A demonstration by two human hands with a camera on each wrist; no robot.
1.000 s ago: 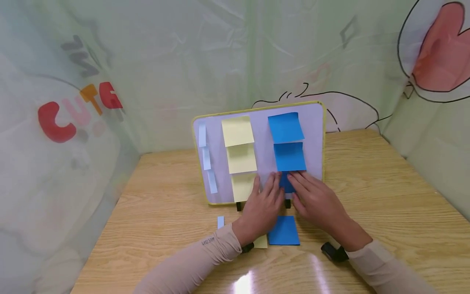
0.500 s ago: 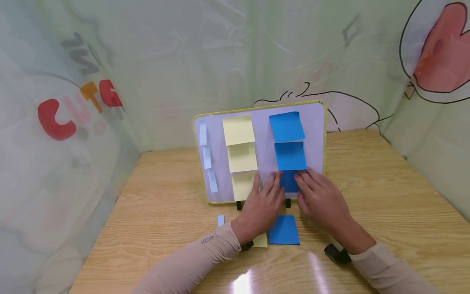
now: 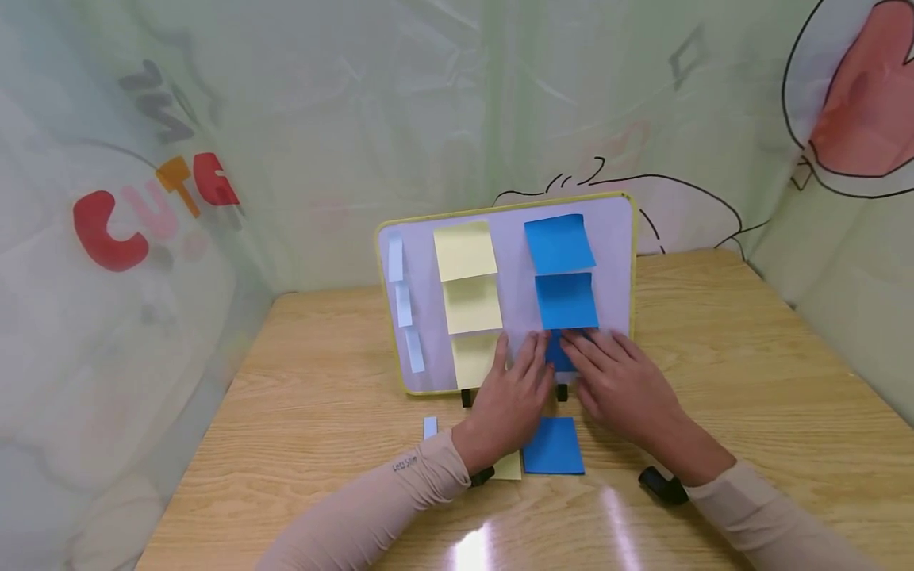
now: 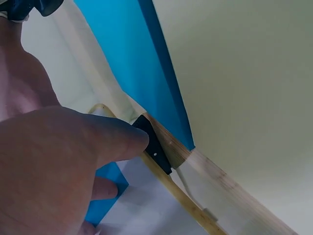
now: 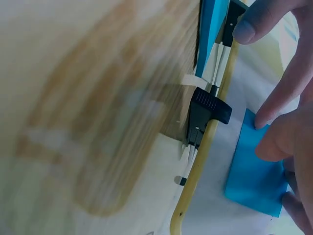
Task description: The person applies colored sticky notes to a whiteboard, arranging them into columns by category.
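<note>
Both hands are at the lowest blue sticky note [image 3: 559, 353] on a small whiteboard [image 3: 516, 317] with a yellow frame. My left hand [image 3: 508, 404] lies at the note's left edge with fingers extended; its thumb reaches over the lower yellow sticky note [image 3: 473, 361]. My right hand [image 3: 624, 388] rests its fingertips across the note's right part and partly covers it. In the right wrist view, fingers touch the blue note [image 5: 257, 171] near its edges. The left wrist view has a thumb overlapping a black stand foot [image 4: 154, 147] at the board's edge.
Above are two more blue notes [image 3: 564, 301], with yellow notes [image 3: 466, 250] and narrow pale-blue strips [image 3: 403, 305] to the left. On the wooden table [image 3: 321, 381] in front lie a blue pad [image 3: 553, 446], a yellow pad [image 3: 508, 468] partly under the left arm, and a pale-blue strip pad [image 3: 430, 428].
My right hand's fingers slid right along the lowest blue note, then came back left over it. My left hand has stayed in place.
</note>
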